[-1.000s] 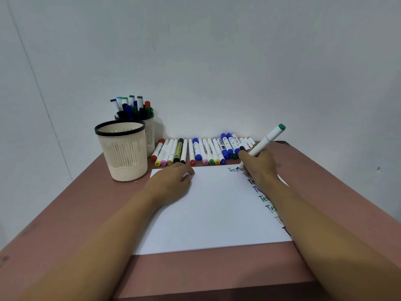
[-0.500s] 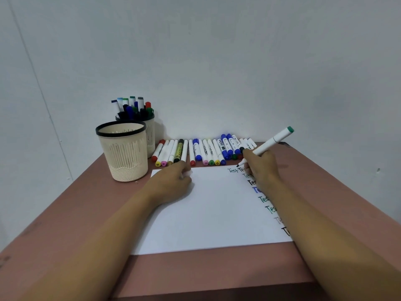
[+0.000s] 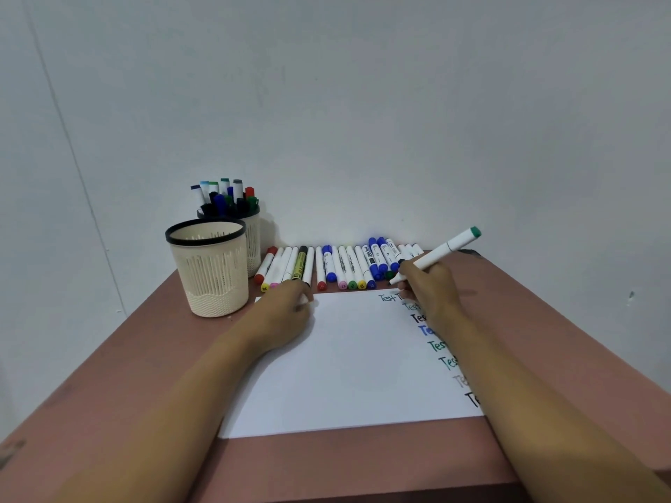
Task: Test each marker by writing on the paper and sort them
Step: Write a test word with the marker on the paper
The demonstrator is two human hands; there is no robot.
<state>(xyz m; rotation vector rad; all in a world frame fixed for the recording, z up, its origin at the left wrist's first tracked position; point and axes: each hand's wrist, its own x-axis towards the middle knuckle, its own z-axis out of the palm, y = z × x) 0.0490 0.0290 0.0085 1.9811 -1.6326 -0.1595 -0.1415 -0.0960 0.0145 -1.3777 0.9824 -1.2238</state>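
Observation:
A white sheet of paper (image 3: 348,364) lies on the table, with the word "Test" written several times in different colours down its right side. My right hand (image 3: 432,288) grips a white marker with a green end (image 3: 446,248) at the sheet's far right corner. Its tip points left, just past the paper's top edge. My left hand (image 3: 287,314) rests on the sheet's far left part, fingers curled around a small white piece that looks like the cap. A row of several capped markers (image 3: 341,266) lies behind the paper.
An empty cream mesh cup (image 3: 210,270) stands left of the paper on the brown table (image 3: 138,375). A second cup (image 3: 252,234) behind it holds several markers. A white wall closes off the table's far edge.
The marker in my right hand has tilted flatter, and its tip has lifted off the written words toward the paper's top edge. My left hand has stayed in place.

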